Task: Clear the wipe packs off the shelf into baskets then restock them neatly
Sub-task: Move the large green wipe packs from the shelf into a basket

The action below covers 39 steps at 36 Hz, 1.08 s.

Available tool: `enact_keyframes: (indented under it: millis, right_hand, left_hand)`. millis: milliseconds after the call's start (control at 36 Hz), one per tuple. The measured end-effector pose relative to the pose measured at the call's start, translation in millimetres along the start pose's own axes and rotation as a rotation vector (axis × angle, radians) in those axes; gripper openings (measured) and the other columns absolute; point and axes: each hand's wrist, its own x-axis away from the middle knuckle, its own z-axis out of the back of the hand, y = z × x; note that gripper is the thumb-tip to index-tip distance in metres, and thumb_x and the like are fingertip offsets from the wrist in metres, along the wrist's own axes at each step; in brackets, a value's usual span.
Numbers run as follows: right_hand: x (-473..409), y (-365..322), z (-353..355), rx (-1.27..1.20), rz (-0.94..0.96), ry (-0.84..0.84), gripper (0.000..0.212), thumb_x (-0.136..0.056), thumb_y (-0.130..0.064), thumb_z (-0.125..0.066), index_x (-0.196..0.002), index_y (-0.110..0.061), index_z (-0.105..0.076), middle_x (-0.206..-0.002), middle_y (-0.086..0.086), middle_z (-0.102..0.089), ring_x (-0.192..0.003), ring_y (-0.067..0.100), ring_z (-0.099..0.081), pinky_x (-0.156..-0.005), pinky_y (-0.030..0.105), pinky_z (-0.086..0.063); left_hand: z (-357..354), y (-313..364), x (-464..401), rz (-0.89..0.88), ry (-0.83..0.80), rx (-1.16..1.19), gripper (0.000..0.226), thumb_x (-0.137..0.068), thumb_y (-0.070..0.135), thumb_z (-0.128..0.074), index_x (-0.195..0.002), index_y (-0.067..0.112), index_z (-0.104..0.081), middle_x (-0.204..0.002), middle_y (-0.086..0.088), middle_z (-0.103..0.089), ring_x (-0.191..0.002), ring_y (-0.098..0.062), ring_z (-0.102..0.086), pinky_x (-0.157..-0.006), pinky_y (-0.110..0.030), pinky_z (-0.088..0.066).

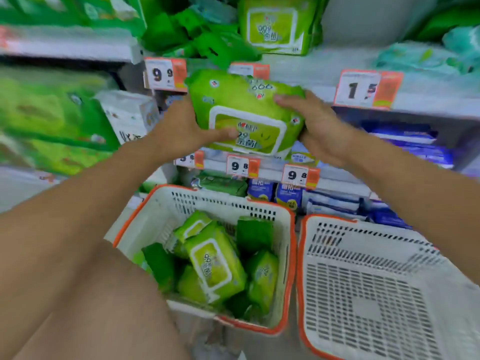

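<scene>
1. Green wipe pack sits in mid-air in front of the shelf, above the baskets.
2. The left hand clasps its left edge, thumb across the front; the right hand grips its right side, fingers curled over the top.
3. The left basket holds more green packs; the right basket beside it shows bare mesh.

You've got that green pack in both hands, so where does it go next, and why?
Probably down into the left basket. Both hands, left and right, hold the green wipe pack above it; that basket already holds similar packs, while the right basket is empty.
</scene>
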Motion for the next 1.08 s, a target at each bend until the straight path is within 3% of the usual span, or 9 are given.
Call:
enact_keyframes:
  millis: [111, 194, 361, 444, 556, 722, 889, 1000, 1083]
  right_hand:
    - [20.1, 67.4, -9.6, 0.146, -0.197, 0.045, 0.089, -0.047, -0.062, -0.087, -0.125, -0.027, -0.061, -0.119, -0.006, -0.072, -0.112, 0.019, -0.067, -0.104, 0.046, -0.049]
    - [38.8, 104.5, -4.7, 0.492, -0.338, 0.058, 0.052, -0.073, -0.065, -0.076, -0.102, -0.023, -0.065, -0.097, -0.011, -0.068, -0.088, 0.006, -0.066, -0.076, 0.023, -0.055]
    - [70.1, 138.7, 21.5, 1.255, -0.715, -0.569, 0.054, -0.094, -0.057, -0.057, -0.069, -0.01, -0.053, -0.06, 0.003, -0.057, -0.066, 0.027, -0.062, -0.067, 0.036, -0.056]
    - [61.9, 119.8, 25.4, 1.247, -0.381, -0.496, 0.035, -0.094, -0.043, -0.064, -0.081, -0.012, -0.07, -0.077, 0.0, -0.065, -0.081, 0.019, -0.067, -0.071, 0.025, -0.047]
    - [29.9, 41.8, 31.6, 0.863, 0.194, 0.019, 0.006, -0.088, -0.014, -0.072, -0.093, -0.015, -0.075, -0.079, -0.008, -0.07, -0.072, 0.006, -0.064, -0.072, 0.02, -0.05]
    - [-36.9, -90.4, 44.4, 0.831, 0.677, 0.346, 0.02, -0.078, -0.002, -0.076, -0.094, -0.012, -0.069, -0.083, 0.001, -0.068, -0.072, 0.01, -0.062, -0.071, 0.019, -0.051]
    - [-126.0, -102.5, 74.6, 0.642, 0.0, 0.318, 0.099, -0.06, -0.024, -0.094, -0.142, -0.018, -0.04, -0.133, -0.002, -0.053, -0.112, 0.018, -0.057, -0.095, 0.039, -0.052]
    - [-166.0, -94.1, 89.6, 0.499, -0.147, 0.345, 0.108, -0.066, -0.021, -0.092, -0.151, -0.018, -0.024, -0.142, 0.0, -0.043, -0.119, 0.021, -0.049, -0.104, 0.04, -0.044]
    - [-191.9, -94.4, 94.1, 0.494, -0.141, 0.334, 0.105, -0.064, -0.026, -0.094, -0.147, -0.016, -0.031, -0.145, 0.002, -0.045, -0.13, 0.023, -0.046, -0.097, 0.038, -0.044]
  left_hand:
    - [-25.2, -39.9, 51.2, 0.175, -0.19, 0.049, 0.064, -0.074, 0.061, -0.074, -0.13, 0.031, -0.061, -0.118, 0.019, -0.068, -0.105, 0.009, -0.062, -0.091, -0.019, -0.052]
    - [-47.9, -50.5, 65.2, 0.292, -0.465, -0.014, 0.06, -0.077, 0.072, -0.06, -0.123, 0.034, -0.059, -0.125, 0.015, -0.063, -0.116, -0.007, -0.06, -0.103, -0.029, -0.046]
    - [-73.0, -75.5, 51.3, 0.37, -0.653, -0.484, 0.052, -0.096, 0.054, -0.05, -0.129, 0.016, -0.063, -0.145, -0.008, -0.052, -0.131, -0.026, -0.048, -0.108, -0.036, -0.038]
    - [-71.4, -67.3, 29.5, 0.31, -0.527, -0.37, 0.037, -0.09, 0.047, -0.065, -0.114, 0.019, -0.071, -0.124, -0.004, -0.066, -0.114, -0.022, -0.061, -0.097, -0.032, -0.046]
    - [-45.8, -23.8, -30.2, 0.111, -0.016, -0.129, 0.006, -0.088, 0.033, -0.073, -0.086, 0.028, -0.07, -0.084, 0.009, -0.072, -0.078, -0.005, -0.067, -0.077, -0.026, -0.054]
    - [-1.4, 47.3, -136.7, -0.148, 0.374, -0.24, 0.035, -0.082, 0.043, -0.061, -0.107, 0.018, -0.067, -0.104, -0.002, -0.07, -0.097, -0.017, -0.065, -0.085, -0.033, -0.052]
    - [-11.0, 39.0, -197.7, 0.23, -0.2, -0.629, 0.073, -0.091, 0.058, -0.055, -0.146, 0.012, -0.04, -0.149, -0.012, -0.043, -0.134, -0.03, -0.043, -0.108, -0.039, -0.04]
    - [-29.5, 32.2, -222.1, 0.238, -0.551, -0.837, 0.077, -0.085, 0.061, -0.014, -0.147, 0.021, -0.038, -0.159, -0.007, -0.032, -0.143, -0.03, -0.033, -0.117, -0.047, -0.027]
    - [-31.2, 24.0, -242.0, 0.271, -0.673, -0.914, 0.073, -0.09, 0.06, -0.019, -0.157, 0.031, -0.015, -0.166, -0.001, -0.012, -0.151, -0.029, -0.016, -0.121, -0.05, -0.016]
